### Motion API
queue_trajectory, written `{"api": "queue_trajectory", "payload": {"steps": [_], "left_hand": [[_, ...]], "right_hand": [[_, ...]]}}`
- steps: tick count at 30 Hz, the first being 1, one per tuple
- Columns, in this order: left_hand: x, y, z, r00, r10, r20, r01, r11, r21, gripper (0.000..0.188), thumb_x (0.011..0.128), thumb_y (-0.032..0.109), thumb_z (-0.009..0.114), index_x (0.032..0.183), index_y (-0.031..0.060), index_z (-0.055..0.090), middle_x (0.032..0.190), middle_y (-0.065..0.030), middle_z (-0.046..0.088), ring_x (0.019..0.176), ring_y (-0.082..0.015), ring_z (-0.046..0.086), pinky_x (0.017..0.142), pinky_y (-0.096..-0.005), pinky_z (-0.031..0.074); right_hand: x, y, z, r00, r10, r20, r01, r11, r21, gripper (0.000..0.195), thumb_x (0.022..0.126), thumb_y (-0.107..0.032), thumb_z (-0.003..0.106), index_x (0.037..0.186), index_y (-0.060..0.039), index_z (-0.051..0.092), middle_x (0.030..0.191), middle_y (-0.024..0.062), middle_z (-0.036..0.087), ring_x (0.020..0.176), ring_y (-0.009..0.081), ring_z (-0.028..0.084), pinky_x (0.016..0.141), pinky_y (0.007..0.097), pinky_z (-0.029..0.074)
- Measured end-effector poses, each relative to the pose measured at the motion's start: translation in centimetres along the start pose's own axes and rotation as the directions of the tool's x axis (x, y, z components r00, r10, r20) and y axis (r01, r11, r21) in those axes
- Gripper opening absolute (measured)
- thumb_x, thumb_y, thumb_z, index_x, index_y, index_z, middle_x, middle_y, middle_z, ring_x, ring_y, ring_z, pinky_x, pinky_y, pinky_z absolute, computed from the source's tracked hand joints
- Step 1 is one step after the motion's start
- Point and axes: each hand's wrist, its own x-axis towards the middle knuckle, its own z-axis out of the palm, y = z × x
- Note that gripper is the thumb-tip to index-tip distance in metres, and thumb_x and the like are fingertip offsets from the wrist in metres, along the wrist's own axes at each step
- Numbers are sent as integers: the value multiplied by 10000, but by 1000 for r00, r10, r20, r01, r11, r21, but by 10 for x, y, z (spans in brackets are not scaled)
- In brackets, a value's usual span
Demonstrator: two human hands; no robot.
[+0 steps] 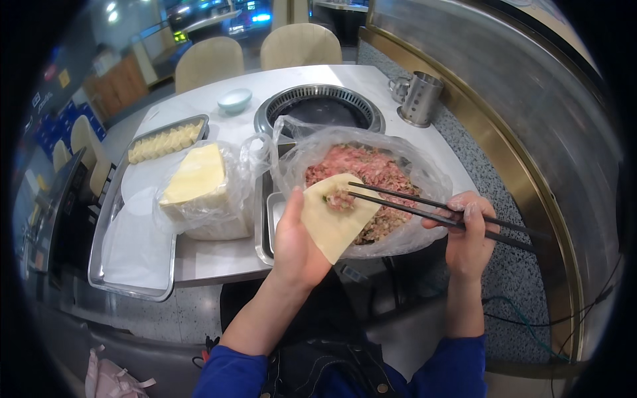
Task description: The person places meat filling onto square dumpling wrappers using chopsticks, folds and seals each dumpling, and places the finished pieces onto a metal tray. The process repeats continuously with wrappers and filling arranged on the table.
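On my left hand (293, 244) lies a thin yellowish dough wrapper (338, 229), held between thumb and palm. A small lump of minced meat filling (340, 200) with green bits rests on it. My right hand (470, 234) grips dark chopsticks (413, 206), whose tips touch the filling. Behind the wrapper, a clear plastic bag (438, 184) lies open around pink minced meat (358, 161). To the left, a stack of wrappers (196, 174) sits in another plastic bag. A metal tray (171, 268) at the far left holds white sheets and a row of folded dumplings (166, 142).
A round built-in grill (321, 92) with a metal rim lies beyond the meat bag. A pale bowl (235, 100) stands left of it, and a perforated metal holder (423, 99) at the right back. A partition borders the table's right side; two chairs (301, 45) stand opposite.
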Motion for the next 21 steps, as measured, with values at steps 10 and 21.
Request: {"api": "queue_trajectory", "payload": {"steps": [10, 21], "left_hand": [[-5, 5, -1, 980, 51, -194, -48, 999, 23, 560, 983, 381, 189, 1274, -57, 382, 1286, -188, 450, 1215, -314, 428, 1060, -466, 307], [-3, 4, -4, 994, 74, -81, -79, 995, -64, 604, 974, 390, 133, 1254, -75, 396, 1268, -218, 456, 1207, -340, 431, 1062, -453, 308]], "right_hand": [[-5, -11, 9, 987, -121, 106, 141, 968, -205, 177, 917, -65, 435, 869, 59, 553, 809, 132, 549, 672, 244, 644, 631, 330, 542], [-15, -35, 24, 927, -188, 324, 344, 769, -539, 82, 835, -78, 580, 856, -7, 616, 799, 144, 637, 705, 237, 620, 658, 316, 501]]}}
